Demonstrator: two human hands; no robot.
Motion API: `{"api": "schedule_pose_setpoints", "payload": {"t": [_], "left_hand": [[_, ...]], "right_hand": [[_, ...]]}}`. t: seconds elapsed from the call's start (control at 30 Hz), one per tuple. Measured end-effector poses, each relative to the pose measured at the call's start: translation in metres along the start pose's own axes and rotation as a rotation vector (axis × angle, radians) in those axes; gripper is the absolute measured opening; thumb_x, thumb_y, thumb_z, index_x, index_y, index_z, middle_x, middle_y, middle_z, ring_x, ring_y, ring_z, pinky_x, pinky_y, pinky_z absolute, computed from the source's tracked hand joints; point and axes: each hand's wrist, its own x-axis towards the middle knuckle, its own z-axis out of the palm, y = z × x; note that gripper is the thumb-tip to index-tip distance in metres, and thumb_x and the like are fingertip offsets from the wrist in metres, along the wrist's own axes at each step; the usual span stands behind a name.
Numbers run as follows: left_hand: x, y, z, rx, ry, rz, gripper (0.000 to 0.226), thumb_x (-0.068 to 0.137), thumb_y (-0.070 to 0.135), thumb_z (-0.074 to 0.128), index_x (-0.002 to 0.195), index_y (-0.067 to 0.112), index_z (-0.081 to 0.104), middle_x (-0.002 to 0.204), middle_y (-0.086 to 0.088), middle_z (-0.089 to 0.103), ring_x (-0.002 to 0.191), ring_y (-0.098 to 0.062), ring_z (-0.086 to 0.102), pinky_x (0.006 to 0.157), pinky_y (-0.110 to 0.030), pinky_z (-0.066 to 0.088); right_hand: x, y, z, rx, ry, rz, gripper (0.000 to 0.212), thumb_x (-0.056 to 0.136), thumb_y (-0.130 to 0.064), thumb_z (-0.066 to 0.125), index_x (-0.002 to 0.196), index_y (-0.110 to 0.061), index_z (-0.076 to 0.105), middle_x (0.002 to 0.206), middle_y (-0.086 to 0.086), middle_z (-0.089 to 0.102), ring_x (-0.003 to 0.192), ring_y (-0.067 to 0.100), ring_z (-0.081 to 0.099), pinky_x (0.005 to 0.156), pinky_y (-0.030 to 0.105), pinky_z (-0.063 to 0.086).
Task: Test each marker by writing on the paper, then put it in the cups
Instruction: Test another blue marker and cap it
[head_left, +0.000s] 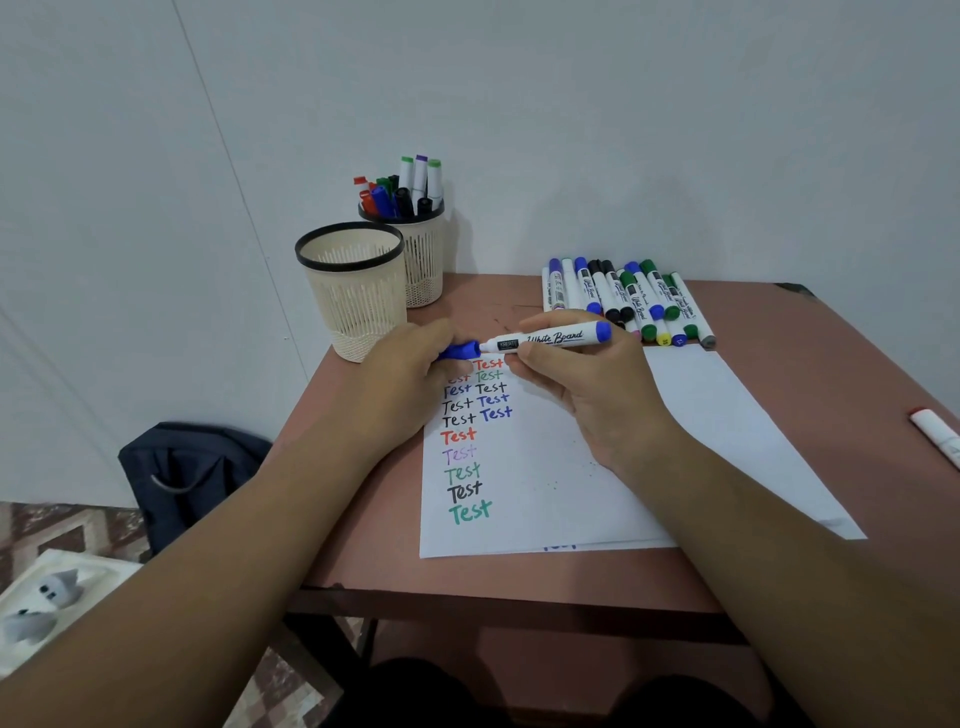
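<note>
In the head view, the right hand (587, 395) holds a blue whiteboard marker (556, 339) level above the top of the paper (597, 467), its fingers (524, 358) curled round and pinching the white barrel. At 9 o'clock from it the left hand (410, 384) pinches the blue cap (460, 350) in curled fingers, the cap right at the marker's tip; whether it is seated or just off, I cannot tell. The paper lies on the reddish surface (831, 364) and carries two columns of the word "Test" in red, green, black, blue and purple. At 12 o'clock from the paper lies a row of loose markers (628, 301). At 11 o'clock stands an empty cream cup (353, 291), and just behind it a second cup (421, 249) filled with markers. One red-ended marker (935, 436) lies at the surface's 3 o'clock edge.
</note>
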Motion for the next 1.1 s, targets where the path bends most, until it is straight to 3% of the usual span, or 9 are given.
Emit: {"api": "schedule_pose_setpoints", "payload": {"t": [0.2,0.4,0.47,0.57,0.7,0.83,0.9,1.03,1.1], "left_hand": [[-0.003,0.003,-0.004,-0.061,-0.032,0.021,0.019,0.097,0.019,0.064,0.112,0.029,0.070,0.093,0.011,0.069,0.088,-0.006,0.059,0.074,-0.025,0.047],[-0.004,0.005,-0.003,-0.003,-0.027,0.132,0.016,0.099,0.017,0.058,0.109,0.016,0.070,0.090,0.002,0.067,0.084,-0.013,0.056,0.073,-0.028,0.043],[-0.004,0.004,-0.001,0.055,-0.051,0.151,0.020,0.100,0.023,0.050,0.104,0.013,0.067,0.088,0.000,0.065,0.082,-0.018,0.055,0.071,-0.035,0.044],[-0.003,0.004,0.000,0.092,-0.038,0.189,0.024,0.099,0.025,0.043,0.095,0.011,0.062,0.082,0.001,0.059,0.075,-0.018,0.050,0.065,-0.032,0.040],[-0.007,0.002,0.004,0.127,0.019,0.223,0.031,0.100,0.029,0.037,0.094,0.009,0.061,0.080,-0.001,0.056,0.073,-0.019,0.046,0.065,-0.033,0.037],[-0.006,0.006,0.004,0.094,0.057,0.192,0.021,0.098,0.020,0.046,0.099,0.009,0.063,0.081,-0.001,0.059,0.074,-0.017,0.047,0.065,-0.032,0.037],[-0.004,0.010,0.002,0.088,0.095,0.173,0.018,0.098,0.022,0.049,0.100,0.012,0.064,0.082,0.003,0.060,0.075,-0.014,0.048,0.066,-0.029,0.038],[-0.001,0.011,0.000,0.132,0.144,0.155,0.012,0.100,0.024,0.054,0.094,0.017,0.061,0.077,0.007,0.056,0.073,-0.015,0.047,0.068,-0.032,0.037],[-0.001,0.009,0.002,0.172,0.134,0.181,0.016,0.100,0.032,0.051,0.090,0.021,0.058,0.074,0.009,0.050,0.072,-0.015,0.044,0.068,-0.033,0.035]], "right_hand": [[-0.001,0.000,-0.002,-0.011,-0.012,0.036,0.018,0.084,0.007,0.077,0.098,-0.004,0.077,0.102,0.026,0.076,0.100,0.038,0.075,0.090,0.039,0.062],[-0.003,-0.002,0.000,0.016,-0.028,0.058,0.018,0.084,0.008,0.077,0.100,0.000,0.076,0.098,0.026,0.076,0.089,0.033,0.077,0.080,0.031,0.063],[-0.004,-0.002,0.001,0.000,-0.047,0.056,0.017,0.084,0.008,0.077,0.097,-0.004,0.077,0.097,0.025,0.077,0.088,0.034,0.077,0.082,0.034,0.064],[-0.005,-0.003,0.001,-0.009,-0.066,0.051,0.018,0.084,0.007,0.077,0.095,-0.007,0.078,0.096,0.023,0.077,0.091,0.036,0.077,0.086,0.039,0.064],[-0.005,-0.004,0.002,-0.011,-0.079,0.055,0.016,0.086,0.004,0.076,0.097,-0.006,0.076,0.096,0.022,0.077,0.087,0.033,0.078,0.082,0.035,0.065],[-0.001,0.000,0.005,-0.072,-0.090,0.027,0.009,0.092,-0.007,0.075,0.100,-0.008,0.073,0.090,0.020,0.077,0.078,0.028,0.074,0.075,0.034,0.064],[0.003,0.002,0.006,-0.155,-0.052,-0.010,0.021,0.093,-0.016,0.076,0.112,-0.010,0.069,0.082,0.015,0.076,0.071,0.024,0.071,0.069,0.036,0.059],[0.006,0.007,0.001,-0.292,0.079,-0.081,0.089,0.088,-0.027,0.082,0.158,-0.033,0.026,0.071,0.008,0.063,0.065,0.012,0.061,0.080,0.029,0.057],[0.004,0.011,-0.002,-0.426,0.071,-0.190,0.088,0.089,-0.017,0.080,0.157,-0.041,0.029,0.065,0.003,0.052,0.061,0.010,0.052,0.093,0.026,0.054]]}}
